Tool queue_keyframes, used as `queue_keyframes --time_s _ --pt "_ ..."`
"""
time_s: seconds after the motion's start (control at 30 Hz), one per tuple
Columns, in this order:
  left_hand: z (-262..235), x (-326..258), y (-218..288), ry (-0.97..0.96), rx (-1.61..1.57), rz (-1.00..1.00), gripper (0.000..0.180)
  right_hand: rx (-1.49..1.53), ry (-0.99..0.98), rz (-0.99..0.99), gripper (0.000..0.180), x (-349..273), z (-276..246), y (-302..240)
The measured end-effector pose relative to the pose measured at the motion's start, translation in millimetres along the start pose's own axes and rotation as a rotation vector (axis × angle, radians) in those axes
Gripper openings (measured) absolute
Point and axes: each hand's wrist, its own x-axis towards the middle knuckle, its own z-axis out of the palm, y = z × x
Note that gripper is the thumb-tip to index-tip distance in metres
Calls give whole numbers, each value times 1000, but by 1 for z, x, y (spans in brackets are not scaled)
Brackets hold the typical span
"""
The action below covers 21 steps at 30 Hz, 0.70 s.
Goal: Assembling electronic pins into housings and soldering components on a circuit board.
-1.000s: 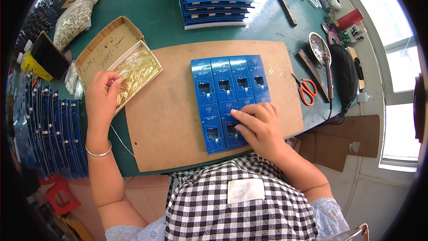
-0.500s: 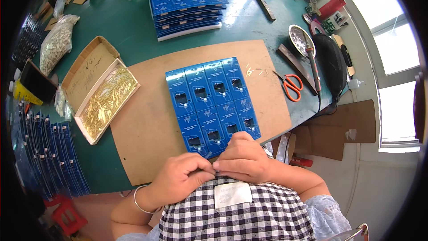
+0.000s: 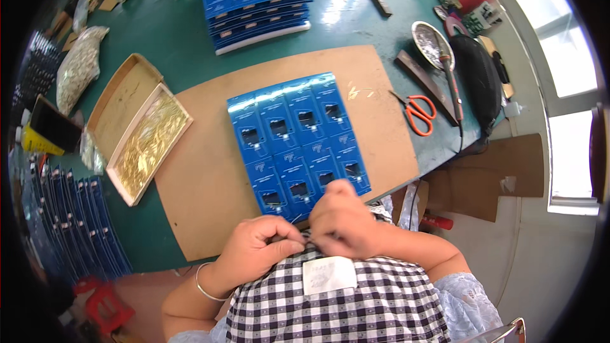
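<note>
A blue circuit board panel with rows of dark square cut-outs lies on the brown board in front of me. At its near edge my left hand is closed in a pinch, thumb against forefinger. Whatever is between those fingertips is too small to make out. Close beside it my right hand is curled closed over the panel's near right edge, slightly blurred, its fingertips hidden. Both hands are just above my checked apron.
To the left, an open cardboard box holds many thin brass pins. A few loose pins lie right of the panel, near orange-handled scissors and a soldering iron. Stacked blue panels stand behind; more panels stand at left.
My right hand has shifted slightly and turned, its fingers drawing away from the left hand's fingertips. The left hand stays nearly in place. The whole view has tilted a little.
</note>
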Motion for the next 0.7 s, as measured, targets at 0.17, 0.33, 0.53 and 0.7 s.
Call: queue_keyframes --time_s 0.17,0.33,0.53,0.7 --pt "-10 -3 -4 161 106 248 5 247 282 639 6 8 -13 6" --pt "-22 -5 -16 318 64 335 6 -33 110 491 4 18 -17 8" --pt "-22 -8 -20 422 -212 238 12 -68 87 448 7 19 -4 11" --pt "-27 -8 -14 343 -144 131 11 111 141 716 13 18 -6 6"
